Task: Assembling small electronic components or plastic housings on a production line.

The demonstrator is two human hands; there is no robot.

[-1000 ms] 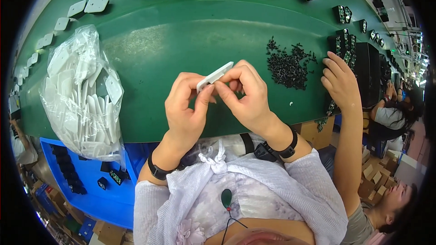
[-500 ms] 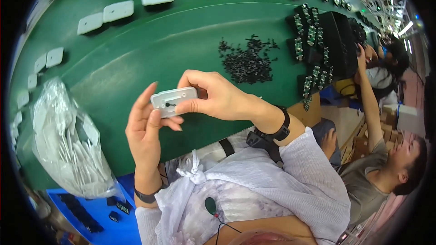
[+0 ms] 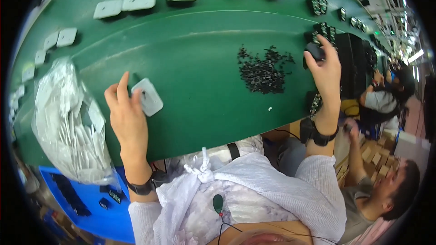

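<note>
— Green surface [image 3: 190, 63] all the way across. What sits at the far left?

— A clear plastic bag [image 3: 68, 122] of white plates. Just right of it the left hand [image 3: 125, 113] lies flat, fingers spread, pressing one white plate [image 3: 146, 96] down rather than gripping it.

— And further right?

— A heap of small black parts [image 3: 263, 70], then the right hand [image 3: 324, 66] raised, its grip closed on a dark part [image 3: 314, 51].

— How far along?

— I'd say midway: finished-looking plates [image 3: 136, 1] line the back edge, yet the bag looks full.
</note>
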